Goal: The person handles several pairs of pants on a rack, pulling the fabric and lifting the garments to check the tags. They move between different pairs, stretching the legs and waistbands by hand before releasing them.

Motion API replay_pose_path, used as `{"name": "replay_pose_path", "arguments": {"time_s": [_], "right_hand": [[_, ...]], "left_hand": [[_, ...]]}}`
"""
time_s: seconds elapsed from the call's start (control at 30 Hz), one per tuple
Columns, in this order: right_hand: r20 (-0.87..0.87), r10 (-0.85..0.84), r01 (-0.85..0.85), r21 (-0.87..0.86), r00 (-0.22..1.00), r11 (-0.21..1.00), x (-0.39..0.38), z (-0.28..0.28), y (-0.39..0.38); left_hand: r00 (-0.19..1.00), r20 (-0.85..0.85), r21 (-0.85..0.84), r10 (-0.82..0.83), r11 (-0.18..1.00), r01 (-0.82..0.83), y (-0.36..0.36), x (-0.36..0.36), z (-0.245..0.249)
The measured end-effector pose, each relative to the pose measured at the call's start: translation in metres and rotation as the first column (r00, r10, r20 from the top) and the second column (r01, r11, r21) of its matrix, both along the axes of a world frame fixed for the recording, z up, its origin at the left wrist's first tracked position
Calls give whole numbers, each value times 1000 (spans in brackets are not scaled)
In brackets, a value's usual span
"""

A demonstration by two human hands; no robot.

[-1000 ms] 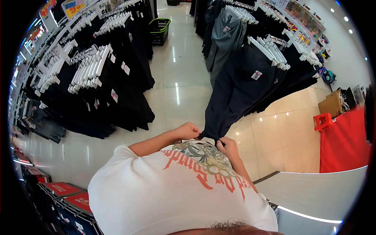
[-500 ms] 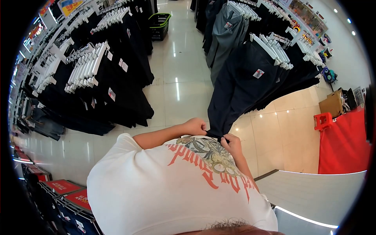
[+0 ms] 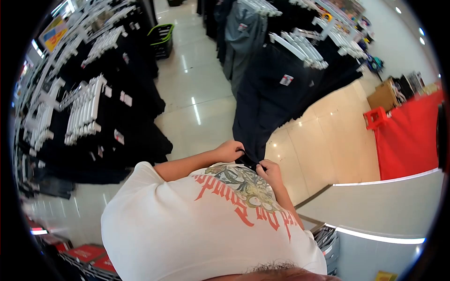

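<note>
Dark navy trousers (image 3: 262,89) hang from a white hanger on the right-hand rack, and their lower end is drawn toward my body. My left hand (image 3: 229,151) is closed on one side of the leg end, just in front of my white shirt. On the other side of the same end, my right hand (image 3: 269,170) pinches the cloth with bent fingers. A small white and red tag (image 3: 286,80) shows on the trousers. Grey trousers (image 3: 243,42) hang behind them.
Racks of black trousers (image 3: 136,89) on white hangers (image 3: 86,110) line the left side. A black and green basket (image 3: 161,41) stands in the aisle. At the right are a red stool (image 3: 375,118), a cardboard box (image 3: 385,95) and a red cloth (image 3: 408,140).
The view has turned and shifted, so racks and basket appear further left and the stool higher. Both hands still hold the trouser end, which gapes slightly more between them.
</note>
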State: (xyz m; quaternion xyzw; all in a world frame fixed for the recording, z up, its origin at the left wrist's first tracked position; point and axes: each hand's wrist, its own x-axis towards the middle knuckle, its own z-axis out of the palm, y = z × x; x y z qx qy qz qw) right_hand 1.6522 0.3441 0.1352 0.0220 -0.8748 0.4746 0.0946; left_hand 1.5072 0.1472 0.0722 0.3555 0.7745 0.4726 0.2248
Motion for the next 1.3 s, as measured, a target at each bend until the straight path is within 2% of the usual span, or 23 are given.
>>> {"name": "replay_pose_path", "arguments": {"time_s": [0.1, 0.13, 0.23, 0.27, 0.37, 0.4, 0.43, 0.47, 0.5, 0.57, 0.6, 0.63, 0.7, 0.8, 0.9, 1.07, 1.17, 1.2, 1.3], "right_hand": [[87, -57, 57, 12, 995, 998, 11, -12, -1], [72, -78, 77, 15, 994, 997, 14, -16, -2], [98, -157, 159, -10, 983, 987, 23, -22, -6], [128, -192, 192, 11, 973, 981, 26, -20, -8], [61, -215, 212, 59, 975, 976, 27, -28, -13], [114, -192, 175, 145, 975, 974, 27, -44, -10], [308, -270, 212, 208, 912, 955, 25, -61, -14], [384, -239, 214, 107, 892, 971, 83, -63, -57], [343, -228, 226, 45, 911, 973, 83, -54, -63], [110, -216, 221, -32, 970, 975, 17, -35, -31], [118, -196, 195, 27, 973, 981, 18, -39, -30], [159, -215, 216, 7, 964, 976, 19, -32, -33], [254, -230, 230, 28, 939, 973, 22, -37, -30], [349, -342, 357, 20, 873, 934, 23, -22, -33], [195, -445, 419, 161, 874, 894, 24, -24, -28], [-56, -337, 336, 324, 940, 884, 14, -7, -27], [-64, -269, 275, 331, 961, 903, 7, -5, -30], [-89, -268, 283, 324, 959, 903, 5, -5, -33], [-56, -285, 287, 325, 957, 901, 6, -22, -36]], "left_hand": [[982, 142, 38, 127, 990, -133, 9, 4, 3], [956, 265, 87, 129, 984, -157, 12, 5, -2], [957, 223, 103, 183, 972, -210, 13, 10, 21], [963, 204, 175, 178, 961, -215, 14, 11, 11], [967, 188, 156, 172, 967, -202, 10, 15, -1], [981, -3, 222, 196, 956, -190, 7, 18, -7], [975, 81, 74, 208, 974, -214, 4, 18, 4], [964, 176, -44, 199, 980, -194, -39, 75, -2], [966, 177, -74, 190, 981, -179, -46, 77, 2], [982, 64, -32, 176, 984, -174, -19, 15, 15], [985, 21, -7, 172, 985, -172, -22, 16, 7], [982, 12, 54, 189, 980, -189, -20, 18, 8], [984, -47, 27, 173, 985, -172, -16, 18, 16], [988, -2, 71, 157, 985, -156, -7, 20, 29], [968, -237, 92, 88, 993, -68, 0, 19, 36], [914, -405, 38, -28, 998, 47, 13, 23, 39], [915, -391, -5, -99, 994, 106, 17, 30, 44], [903, -423, 30, -80, 994, 103, 19, 32, 41], [872, -478, -15, -106, 994, 112, 17, 35, 34]]}}
